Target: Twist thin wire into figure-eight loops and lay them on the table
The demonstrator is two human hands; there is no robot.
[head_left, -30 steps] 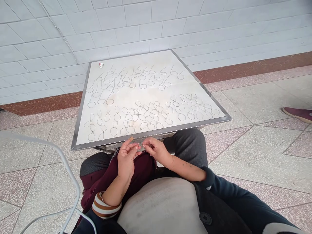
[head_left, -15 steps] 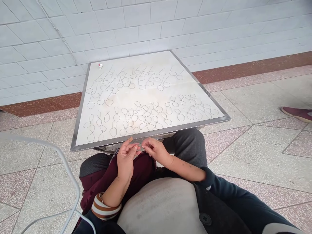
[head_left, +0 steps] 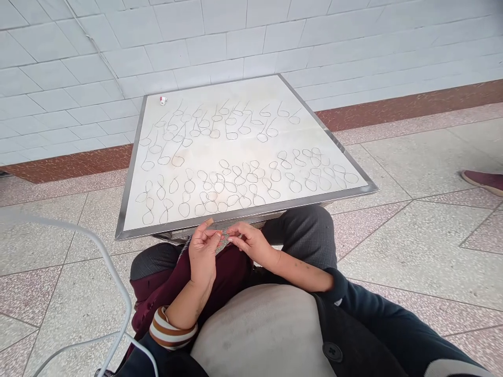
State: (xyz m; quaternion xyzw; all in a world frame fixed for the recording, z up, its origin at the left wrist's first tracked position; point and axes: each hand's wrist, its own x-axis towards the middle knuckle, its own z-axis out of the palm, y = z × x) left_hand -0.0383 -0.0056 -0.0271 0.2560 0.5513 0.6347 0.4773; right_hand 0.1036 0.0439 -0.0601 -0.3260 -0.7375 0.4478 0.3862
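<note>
My left hand (head_left: 203, 252) is held over my lap by the table's near edge, its thumb and index finger pinched; a tan band is around one fingertip. Close to its right, my right hand (head_left: 251, 242) also pinches with thumb and index finger. What lies between the fingertips is too small to make out. On the white table (head_left: 231, 152) just beyond, several thin wire pieces bent into figure-eights (head_left: 190, 183) lie in the near half. Farther back are several single wire loops with straight tails (head_left: 232, 131).
A small white and red object (head_left: 163, 100) sits at the table's far left corner. Behind the table stands a tiled wall (head_left: 220, 52). A grey-white tube (head_left: 118, 283) curves at the left. At the far right a person's dark red shoe (head_left: 483, 179) rests on the floor.
The view has shifted slightly. Both hands stay pinched near each other, with their fingertips a little closer together.
</note>
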